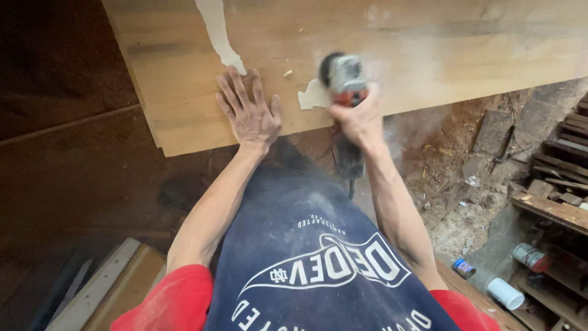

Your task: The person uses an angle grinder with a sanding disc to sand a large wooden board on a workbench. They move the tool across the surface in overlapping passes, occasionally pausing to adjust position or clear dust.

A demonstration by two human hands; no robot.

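the left hand (pixel 250 113) lies flat, fingers spread, on the wooden board (pixel 429 43) across the top of the frame. just right of it, the right hand (pixel 361 119) grips a blurred angle grinder (pixel 344 83) at the board's near edge beside a pale filler patch (pixel 312 96). cans (pixel 506 293) and wood scraps (pixel 551 190) litter the lower right.

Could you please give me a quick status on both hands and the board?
Left hand flat on wooden board. Right hand shut on power sander. Dust blurs the tool.

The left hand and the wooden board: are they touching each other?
Touching. The head view shows the left hand lying flat, fingers spread, on the wooden board near its front edge, with no gap visible under the palm.
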